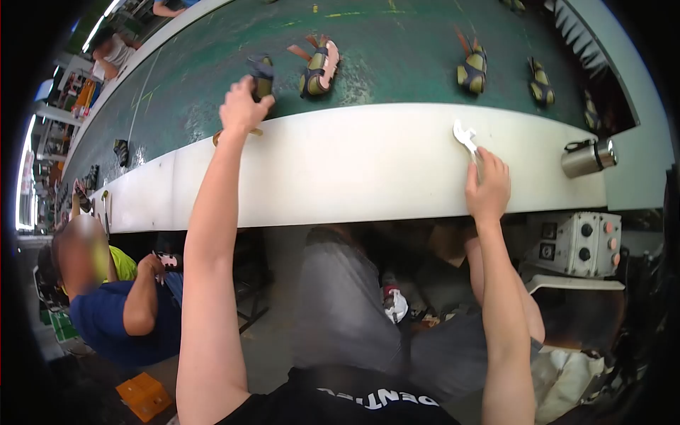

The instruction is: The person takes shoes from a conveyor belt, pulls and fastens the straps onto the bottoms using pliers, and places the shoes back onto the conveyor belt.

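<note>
Evidently the dark navy-and-olive shoe at the fingers of the left hand is a light piece; it sits on the green belt, just past the far edge of the white worktop. The left hand reaches over the near end of the shoe, thumb spread to the right, but blur and overlap leave it unclear whether the fingers grip it or merely hover at it. The upper looks soft enough to give under a squeeze, while the bottom is probably stiffer, so a hold across both sides, low down near the sole, seems surer than a pinch on any loose part. Just right of that hand lies a similar shoe with brown straps sticking up; these look floppy and likely make a poor handle. The right hand, over the worktop, has its fingers wrapped around the handle of a hammer, head pointing away from the body. Its bare metal should be rigid, perhaps a little slick and weighted toward the head, so the handle is the natural place to grasp. Well to the right of that hand rests a steel flask.
</note>
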A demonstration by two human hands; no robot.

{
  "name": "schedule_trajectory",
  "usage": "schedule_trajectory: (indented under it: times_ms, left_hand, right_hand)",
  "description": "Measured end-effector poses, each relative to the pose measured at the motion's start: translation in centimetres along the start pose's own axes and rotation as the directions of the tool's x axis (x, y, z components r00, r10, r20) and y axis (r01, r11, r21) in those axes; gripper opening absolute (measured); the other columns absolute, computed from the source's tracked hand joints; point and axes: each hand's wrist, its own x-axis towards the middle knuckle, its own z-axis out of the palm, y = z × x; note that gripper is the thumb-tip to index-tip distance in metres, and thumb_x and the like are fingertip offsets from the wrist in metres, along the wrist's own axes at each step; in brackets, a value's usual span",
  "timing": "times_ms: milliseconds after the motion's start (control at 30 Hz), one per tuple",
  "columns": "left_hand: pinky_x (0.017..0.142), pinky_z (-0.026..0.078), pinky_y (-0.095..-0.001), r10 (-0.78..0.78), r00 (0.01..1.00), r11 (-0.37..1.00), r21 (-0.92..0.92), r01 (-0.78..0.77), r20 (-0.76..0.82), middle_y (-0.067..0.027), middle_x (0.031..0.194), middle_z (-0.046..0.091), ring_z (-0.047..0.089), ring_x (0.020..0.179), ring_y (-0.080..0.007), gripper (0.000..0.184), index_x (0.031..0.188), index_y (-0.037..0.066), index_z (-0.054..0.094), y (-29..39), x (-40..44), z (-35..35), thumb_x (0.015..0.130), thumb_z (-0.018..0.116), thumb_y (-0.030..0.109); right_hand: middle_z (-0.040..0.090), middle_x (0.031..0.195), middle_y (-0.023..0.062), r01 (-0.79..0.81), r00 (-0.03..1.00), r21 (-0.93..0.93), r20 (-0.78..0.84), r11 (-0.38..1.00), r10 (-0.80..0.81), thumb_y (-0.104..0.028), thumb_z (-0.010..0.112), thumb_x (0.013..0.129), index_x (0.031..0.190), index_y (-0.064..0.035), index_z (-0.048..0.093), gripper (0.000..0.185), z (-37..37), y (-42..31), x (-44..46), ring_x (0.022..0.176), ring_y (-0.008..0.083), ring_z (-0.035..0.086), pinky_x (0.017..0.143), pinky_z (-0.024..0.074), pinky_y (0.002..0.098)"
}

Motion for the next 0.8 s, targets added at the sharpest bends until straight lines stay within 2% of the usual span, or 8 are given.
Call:
schedule_trajectory:
  times_ms: [33,133,267,333,400,433,633,800]
  left_hand:
    - [0.102,0.051,-0.0468,0.054,0.980,0.998,-0.007,-0.057,-0.189,-0.0116,0.150,0.051,0.058,0.128,-0.0339,0.081,0.155,0.023,0.039,-0.8,-0.1,2.9,0.084,0.074,0.039]
    - [0.102,0.052,-0.0456,0.026,0.970,0.998,0.048,-0.039,0.240,-0.0118,0.135,0.063,0.063,0.122,-0.0320,0.070,0.156,0.034,0.039,1.3,-0.7,3.0,0.091,0.066,0.038]
    - [0.102,0.051,-0.0431,-0.048,0.972,0.995,0.092,0.027,0.230,-0.0123,0.134,0.064,0.060,0.124,-0.0293,0.069,0.157,0.035,0.038,1.2,-0.5,2.4,0.093,0.064,0.040]
    - [0.099,0.051,-0.0435,-0.044,0.994,0.995,0.099,0.034,0.096,-0.0098,0.132,0.062,0.058,0.124,-0.0288,0.063,0.150,0.027,0.050,1.6,-0.9,4.1,0.090,0.068,0.037]
    - [0.095,0.051,-0.0451,0.050,0.912,0.984,-0.135,-0.114,-0.408,-0.0081,0.128,0.061,0.057,0.121,-0.0292,0.052,0.134,0.018,0.062,2.3,-1.3,5.4,0.085,0.073,0.032]
    - [0.093,0.051,-0.0458,0.051,0.890,0.950,-0.253,-0.184,-0.453,-0.0078,0.124,0.060,0.058,0.118,-0.0296,0.044,0.121,0.012,0.067,3.6,-1.8,5.1,0.081,0.076,0.028]
    - [0.103,0.047,-0.0464,-0.077,0.986,0.901,-0.434,0.007,-0.145,-0.0135,0.136,0.057,0.056,0.125,-0.0323,0.070,0.136,0.007,0.055,9.4,0.2,4.5,0.084,0.068,0.052]
    - [0.103,0.049,-0.0453,-0.133,0.986,0.942,-0.296,0.156,0.098,-0.0187,0.132,0.061,0.061,0.123,-0.0348,0.083,0.142,0.008,0.049,10.2,3.2,5.5,0.081,0.071,0.060]
  right_hand:
    - [0.066,0.119,0.0085,0.015,1.000,0.000,-0.016,1.000,-0.015,-0.015,0.066,0.090,0.126,-0.0092,0.066,0.036,0.2,0.3,-0.2,0.109,0.0286,0.061,0.095,0.0491,0.0404]
    - [0.066,0.119,0.0090,0.034,0.999,-0.031,0.021,0.999,-0.033,-0.016,0.066,0.091,0.126,-0.0083,0.066,0.036,-0.8,0.5,0.1,0.110,0.0300,0.061,0.095,0.0489,0.0413]
    - [0.066,0.119,0.0106,0.020,0.999,-0.011,0.040,1.000,-0.019,-0.017,0.066,0.092,0.126,-0.0076,0.066,0.035,-0.3,-0.5,0.0,0.110,0.0319,0.060,0.096,0.0486,0.0425]
    - [0.066,0.119,0.0109,0.018,0.999,-0.029,0.028,0.999,-0.018,-0.017,0.065,0.092,0.125,-0.0073,0.066,0.035,-0.4,-0.3,0.1,0.110,0.0320,0.060,0.095,0.0486,0.0427]
    - [0.067,0.118,0.0110,0.024,1.000,-0.018,0.014,1.000,-0.023,-0.016,0.065,0.092,0.124,-0.0069,0.066,0.034,-0.1,-0.2,0.1,0.109,0.0320,0.060,0.095,0.0488,0.0427]
    - [0.067,0.117,0.0111,0.013,1.000,-0.015,0.023,1.000,-0.013,-0.016,0.065,0.091,0.123,-0.0064,0.067,0.033,-0.4,-0.5,0.3,0.109,0.0322,0.061,0.095,0.0489,0.0428]
    - [0.067,0.118,0.0110,0.017,1.000,-0.014,0.021,1.000,-0.017,-0.015,0.066,0.091,0.123,-0.0062,0.066,0.034,-0.4,-0.6,0.2,0.109,0.0320,0.061,0.095,0.0490,0.0426]
    - [0.067,0.118,0.0140,-0.007,0.999,-0.016,0.036,1.000,0.007,-0.015,0.065,0.092,0.125,-0.0040,0.065,0.034,-0.6,-0.8,0.3,0.111,0.0338,0.061,0.097,0.0489,0.0426]
